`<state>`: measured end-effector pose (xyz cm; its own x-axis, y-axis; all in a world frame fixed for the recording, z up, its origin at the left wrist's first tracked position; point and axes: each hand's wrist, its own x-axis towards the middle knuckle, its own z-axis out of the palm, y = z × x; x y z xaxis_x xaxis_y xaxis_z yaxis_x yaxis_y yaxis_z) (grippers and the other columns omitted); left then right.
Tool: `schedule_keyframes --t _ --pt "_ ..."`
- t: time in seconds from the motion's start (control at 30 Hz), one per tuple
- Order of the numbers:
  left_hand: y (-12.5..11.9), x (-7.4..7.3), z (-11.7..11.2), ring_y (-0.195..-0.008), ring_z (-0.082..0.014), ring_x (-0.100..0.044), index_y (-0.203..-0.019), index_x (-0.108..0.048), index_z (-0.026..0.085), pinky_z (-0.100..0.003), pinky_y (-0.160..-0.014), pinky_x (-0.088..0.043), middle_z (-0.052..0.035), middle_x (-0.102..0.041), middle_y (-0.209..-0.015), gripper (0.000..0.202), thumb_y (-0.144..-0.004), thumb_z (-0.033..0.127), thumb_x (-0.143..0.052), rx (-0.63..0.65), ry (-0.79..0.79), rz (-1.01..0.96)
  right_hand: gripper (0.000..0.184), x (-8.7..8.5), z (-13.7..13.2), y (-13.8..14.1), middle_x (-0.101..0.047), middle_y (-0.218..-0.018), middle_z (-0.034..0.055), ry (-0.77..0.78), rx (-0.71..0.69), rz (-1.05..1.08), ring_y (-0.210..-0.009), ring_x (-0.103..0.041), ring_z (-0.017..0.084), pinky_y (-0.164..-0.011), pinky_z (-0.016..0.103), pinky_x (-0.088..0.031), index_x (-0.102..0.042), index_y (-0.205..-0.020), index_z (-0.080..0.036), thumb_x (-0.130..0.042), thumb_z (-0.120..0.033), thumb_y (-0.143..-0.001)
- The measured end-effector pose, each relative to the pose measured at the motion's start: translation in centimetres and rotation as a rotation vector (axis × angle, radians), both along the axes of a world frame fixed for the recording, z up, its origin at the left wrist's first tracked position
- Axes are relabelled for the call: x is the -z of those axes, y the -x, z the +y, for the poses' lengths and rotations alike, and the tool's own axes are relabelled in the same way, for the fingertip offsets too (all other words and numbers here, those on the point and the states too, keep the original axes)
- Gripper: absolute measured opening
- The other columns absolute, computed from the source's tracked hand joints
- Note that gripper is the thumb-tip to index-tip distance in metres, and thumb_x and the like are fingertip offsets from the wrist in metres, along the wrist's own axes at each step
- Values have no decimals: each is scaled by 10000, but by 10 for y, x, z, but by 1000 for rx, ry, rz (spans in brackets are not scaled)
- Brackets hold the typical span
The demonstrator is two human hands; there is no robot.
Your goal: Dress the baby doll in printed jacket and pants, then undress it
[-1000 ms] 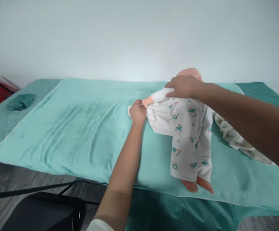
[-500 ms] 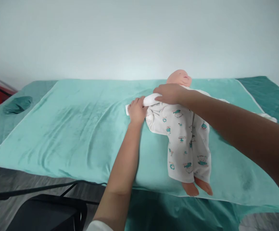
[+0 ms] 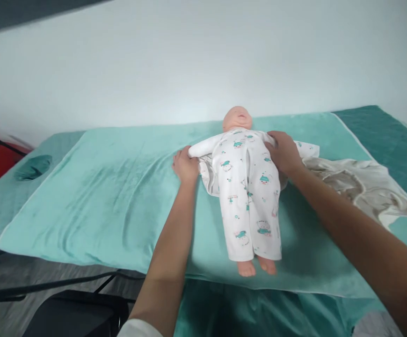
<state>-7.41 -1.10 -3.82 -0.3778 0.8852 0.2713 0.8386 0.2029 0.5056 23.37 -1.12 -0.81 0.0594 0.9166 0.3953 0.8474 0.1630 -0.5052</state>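
A baby doll [image 3: 237, 120] lies on its back, head toward the wall and bare feet toward me. It has on white baby clothes [image 3: 237, 196] with green and pink cartoon prints; both legs are covered down to the ankles. My left hand [image 3: 185, 164] is closed round the end of the doll's sleeve on the left, hiding the cuff. On the other side, my right hand [image 3: 283, 152] grips the clothes by the doll's chest and upper arm, its fingertips partly hidden. The other sleeve [image 3: 307, 149] sticks out beyond my right hand.
A light green sheet [image 3: 94, 196] covers the massage bed, which has a face hole [image 3: 33, 167] at its left end. Crumpled cream clothing [image 3: 375, 187] lies to the right. A black chair [image 3: 77, 313] stands below on the left, and a white wall [image 3: 189, 65] rises behind.
The doll has rolled from a sideways tilt to lying flat on its back. My right hand has left the left sleeve and moved to the doll's other side. My left hand stays at the sleeve end.
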Motion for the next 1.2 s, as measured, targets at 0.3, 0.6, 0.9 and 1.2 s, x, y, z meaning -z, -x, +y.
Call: schedule_keyframes --t 0.3,0.6,0.9,1.2 --pt "-12 -5 -7 -1332 -321 -527 -1320 -591 295 -527 -1175 -340 -101 -644 -1361 468 -862 212 -541 -44 24 87 516 25 1 -24 -661 -1331 132 -65 78 -8 -1246 -577 313 -1089 485 -409 -633 -1285 -184 -418 -150 -817" --pt "-57 -46 -38 -1269 -228 -594 -1214 -617 278 -427 -1133 -477 -62 -662 -1324 302 -953 226 -474 230 -267 -127 372 27 7 -29 -700 -1197 154 1 230 59 -1163 -582 361 -1066 531 -375 -671 -1168 -189 -460 -338 -901" --pt "-184 -105 8 -1186 -308 -641 -1104 -740 176 -450 -1062 -474 -115 -727 -1184 270 -961 291 -543 850 190 470 363 26 6 -31 -695 -1226 158 29 204 38 -1168 -570 363 -1063 510 -369 -675 -1175 -182 -467 -331 -917" --pt "-230 -83 45 -1176 -316 -629 -1218 -712 147 -410 -957 -496 -172 -669 -1277 362 -902 139 -537 866 386 696 355 18 5 -29 -696 -1235 148 90 197 38 -1204 -567 365 -1085 507 -362 -689 -1179 -192 -462 -332 -946"
